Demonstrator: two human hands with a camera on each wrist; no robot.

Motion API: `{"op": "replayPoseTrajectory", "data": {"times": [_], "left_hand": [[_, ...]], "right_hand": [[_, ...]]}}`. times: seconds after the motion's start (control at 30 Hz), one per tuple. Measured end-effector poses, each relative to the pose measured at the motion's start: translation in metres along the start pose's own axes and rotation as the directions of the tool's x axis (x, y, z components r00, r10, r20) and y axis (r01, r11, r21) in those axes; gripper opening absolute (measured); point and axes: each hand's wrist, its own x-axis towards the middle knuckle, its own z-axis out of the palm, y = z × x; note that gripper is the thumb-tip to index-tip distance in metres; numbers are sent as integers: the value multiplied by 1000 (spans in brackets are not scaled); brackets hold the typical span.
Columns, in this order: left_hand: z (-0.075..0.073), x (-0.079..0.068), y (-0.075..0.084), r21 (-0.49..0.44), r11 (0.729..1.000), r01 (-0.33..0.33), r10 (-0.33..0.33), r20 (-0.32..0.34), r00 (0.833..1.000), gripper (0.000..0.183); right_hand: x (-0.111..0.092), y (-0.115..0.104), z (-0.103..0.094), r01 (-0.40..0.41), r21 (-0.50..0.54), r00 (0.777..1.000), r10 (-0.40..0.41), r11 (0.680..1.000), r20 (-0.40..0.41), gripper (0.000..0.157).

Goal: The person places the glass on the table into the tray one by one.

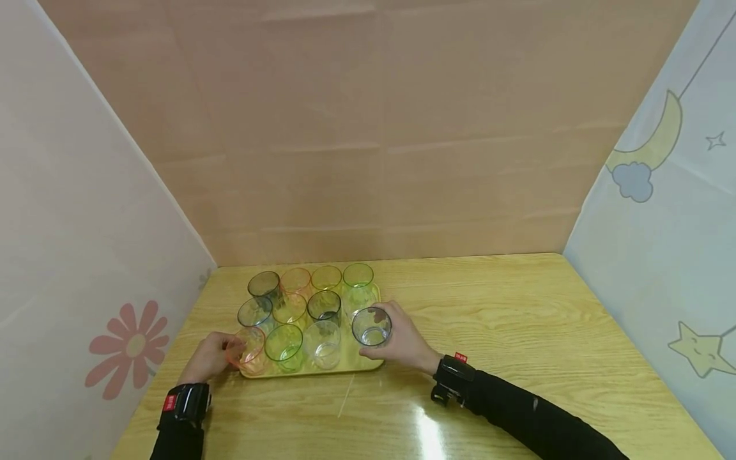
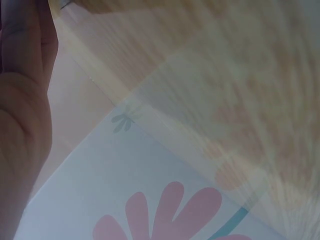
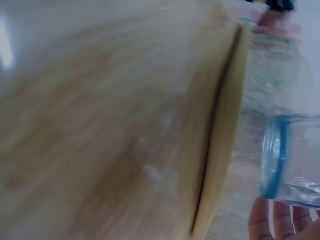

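In the head view, a shallow yellow tray (image 1: pixel 351 361) bears rows of see-through glasses with coloured rims. My right hand (image 1: pixel 402 338) grips a blue-rimmed clear glass (image 1: pixel 372 335) over the tray's right front part, thumb and fingers around its side. That glass (image 3: pixel 300 160) also shows in the right wrist view, with fingertips (image 3: pixel 282 220) below it. My left hand (image 1: pixel 209 358) is at the tray's front left corner, fingers around the side of an orange glass (image 1: pixel 246 351). The left wrist view shows only part of this hand (image 2: pixel 25 95); the glass is out of sight.
Beside the orange glass stand a green glass (image 1: pixel 284 348) and a clear glass (image 1: pixel 323 345). Behind them are grey, yellow and other coloured glasses. The wooden table (image 1: pixel 489 306) meets a brown back wall (image 1: pixel 379 160) and patterned side panels (image 1: pixel 661 255).
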Motion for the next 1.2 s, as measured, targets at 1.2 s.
{"op": "replayPoseTrajectory", "data": {"times": [1.2], "left_hand": [[1,0,0,-10,1000,13,-13,-2,1000,17]], "right_hand": [[-4,-9,20,-181,-151,976,197,972,96,93]]}}
